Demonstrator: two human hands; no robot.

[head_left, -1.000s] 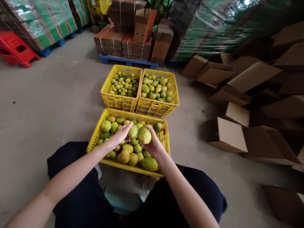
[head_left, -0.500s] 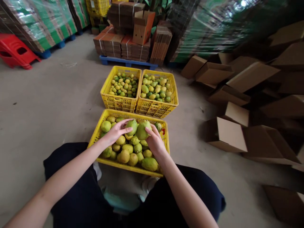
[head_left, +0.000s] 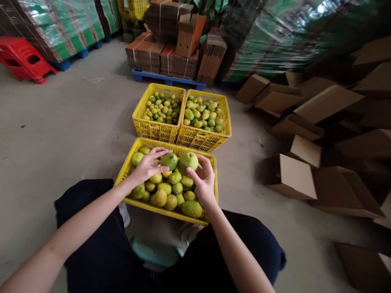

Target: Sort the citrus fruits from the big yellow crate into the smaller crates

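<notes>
Over the front yellow crate (head_left: 166,213), my left hand (head_left: 148,165) is closed round the side of a dark green lemon (head_left: 170,161), thumb below and fingers above. Beside it, my right hand (head_left: 204,179) grips a larger yellow-green lemon (head_left: 187,160), its stem end turned up towards me. The two fruits are held close together, side by side. Below them the crate is filled with several loose yellow and green lemons (head_left: 164,188), some with brownish marks. Part of the crate's contents is hidden behind my hands.
Two more yellow crates (head_left: 155,130) of smaller lemons (head_left: 201,114) stand just beyond. Behind them, flattened cartons (head_left: 180,65) lie on a blue pallet (head_left: 168,80). Open cardboard boxes (head_left: 297,175) are heaped on the right. A red stool (head_left: 27,61) stands at the far left.
Both lemons have been turned in my hands, so their ends now face more towards me. My right hand has rolled its lemon slightly up. The view has shifted a little.
</notes>
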